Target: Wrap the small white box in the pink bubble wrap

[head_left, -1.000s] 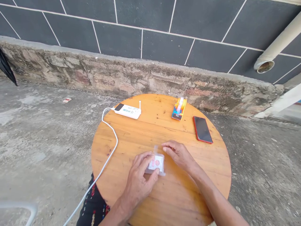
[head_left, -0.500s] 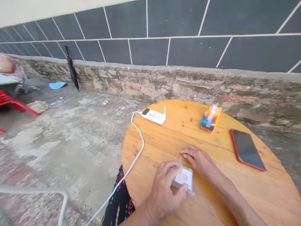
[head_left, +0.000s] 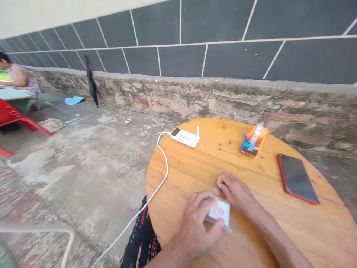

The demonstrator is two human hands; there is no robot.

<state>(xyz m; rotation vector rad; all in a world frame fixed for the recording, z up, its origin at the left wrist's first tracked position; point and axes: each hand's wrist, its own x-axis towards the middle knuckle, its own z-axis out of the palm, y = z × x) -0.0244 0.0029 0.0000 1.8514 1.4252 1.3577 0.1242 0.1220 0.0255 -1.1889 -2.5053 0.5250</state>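
On the round wooden table [head_left: 175, 175], my left hand [head_left: 196, 223] is closed around a small white box [head_left: 221, 210] with a pinkish round mark on top. Its thumb presses the near side and its fingers the far left edge. Clear film or tape sticks out at the box's near and far ends. Just beyond the box, my right hand [head_left: 235, 190] has its fingertips pinched together at a clear strip [head_left: 216, 191]. The picture is slightly blurred there.
An orange and blue tape dispenser [head_left: 254, 140] and a red-edged phone [head_left: 298, 178] lie to the right. A white device [head_left: 185, 137] with a white cable [head_left: 166, 163] lies far left on the table. A person [head_left: 21, 78] sits off left; a black umbrella [head_left: 91, 83] leans on the wall.
My right fingers have drawn together from a flatter, more stretched pose into a pinch at the strip. The left hand keeps its grip on the box. The view has turned slightly left.
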